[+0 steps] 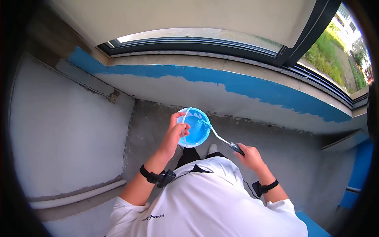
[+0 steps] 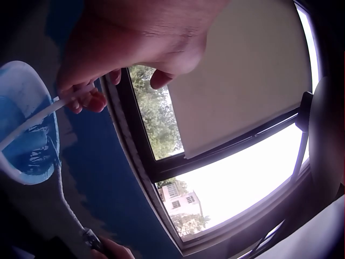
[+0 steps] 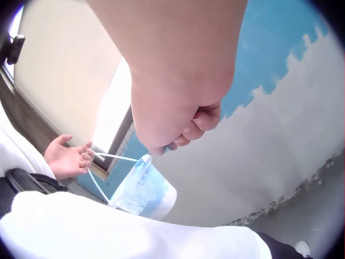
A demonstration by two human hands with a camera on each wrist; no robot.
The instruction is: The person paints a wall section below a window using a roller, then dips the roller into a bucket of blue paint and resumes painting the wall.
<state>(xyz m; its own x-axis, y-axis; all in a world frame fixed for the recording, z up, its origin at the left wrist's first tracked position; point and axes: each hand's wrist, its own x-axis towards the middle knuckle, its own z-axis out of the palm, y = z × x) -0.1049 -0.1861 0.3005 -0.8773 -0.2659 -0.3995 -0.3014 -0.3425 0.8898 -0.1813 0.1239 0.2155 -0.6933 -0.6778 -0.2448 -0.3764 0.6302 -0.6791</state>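
Note:
My left hand (image 1: 172, 134) holds up a small white bucket (image 3: 153, 189) by its thin white bail handle (image 2: 32, 120), the fingers hooked round it. Blue paint (image 1: 193, 132) lies inside, and blue smears mark the bucket's inner wall. In my right hand (image 1: 251, 158) is the dark grip (image 1: 237, 148) of a paint roller, its fingers curled round it. The roller's bent, paint-spattered white rod (image 1: 218, 136) reaches over the bucket's rim, with the blue-coated roller end (image 1: 203, 122) inside. The right wrist view shows the bucket hanging tilted beyond the right hand (image 3: 175, 102).
Ahead, a low wall has an uneven band of blue paint (image 1: 166, 72) above bare white plaster (image 1: 158, 85), under a window frame (image 1: 189, 44) with a lowered blind (image 1: 189, 15). A white pipe (image 1: 79, 197) runs along the left wall. Grey concrete floor (image 1: 146, 118) lies below.

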